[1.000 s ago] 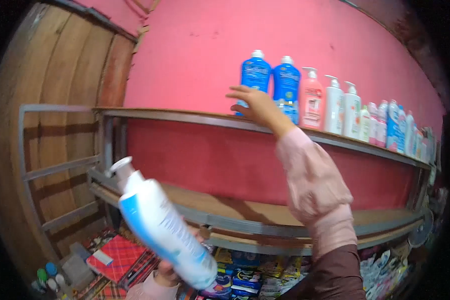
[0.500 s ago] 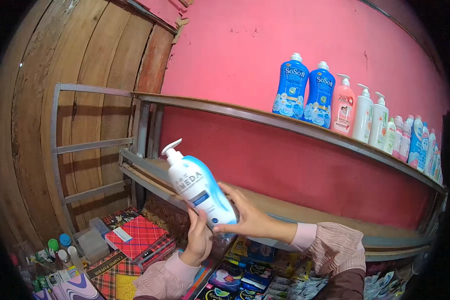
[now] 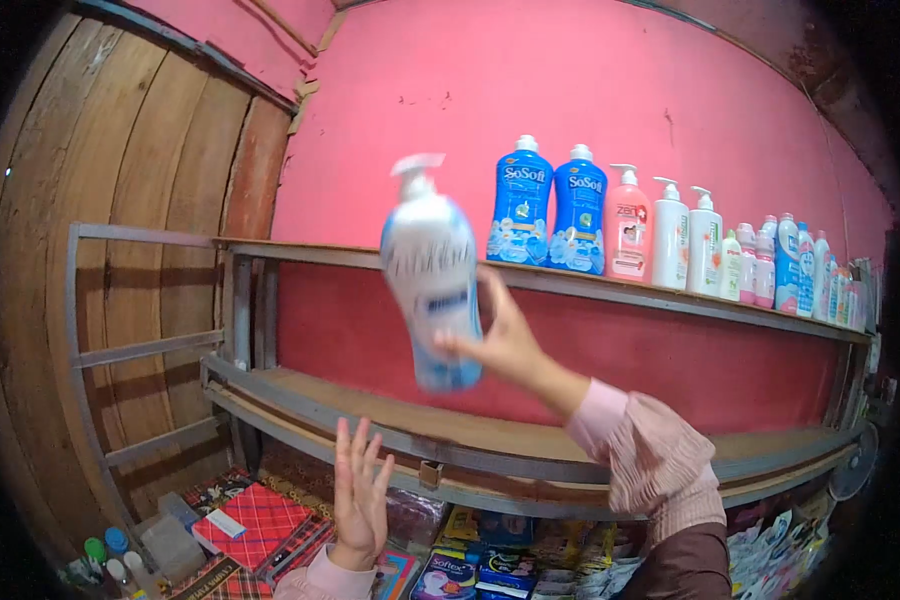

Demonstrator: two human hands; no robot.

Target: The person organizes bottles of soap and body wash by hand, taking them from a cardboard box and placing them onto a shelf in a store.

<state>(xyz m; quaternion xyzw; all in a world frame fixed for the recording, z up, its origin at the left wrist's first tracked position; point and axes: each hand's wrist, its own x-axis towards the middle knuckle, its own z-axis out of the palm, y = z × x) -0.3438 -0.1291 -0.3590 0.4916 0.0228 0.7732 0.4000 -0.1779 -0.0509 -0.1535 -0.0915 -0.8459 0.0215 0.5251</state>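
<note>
My right hand (image 3: pixel 505 340) grips a white and blue pump bottle (image 3: pixel 432 270) around its lower right side, thumb across the front. The bottle is nearly upright, blurred by motion, and overlaps the edge of the upper shelf (image 3: pixel 370 258) in view. Below and to the left, my left hand (image 3: pixel 362 490) is raised with fingers stretched apart, holding nothing. Nearest to the bottle on the upper shelf stand two blue SoSoft bottles (image 3: pixel 520 205), then a pink pump bottle (image 3: pixel 627 225).
Farther right on that shelf are white pump bottles (image 3: pixel 672 235) and several smaller bottles. A lower wooden shelf (image 3: pixel 570 425) runs beneath. Red plaid books (image 3: pixel 255 525) lie at the lower left, and packaged goods (image 3: pixel 450 575) fill the bottom. A metal frame (image 3: pixel 90 345) stands left.
The pump bottle has gone up and turned from tilted to nearly upright, carried by my right hand. My left hand has let go of it and opened. The view has shifted.
</note>
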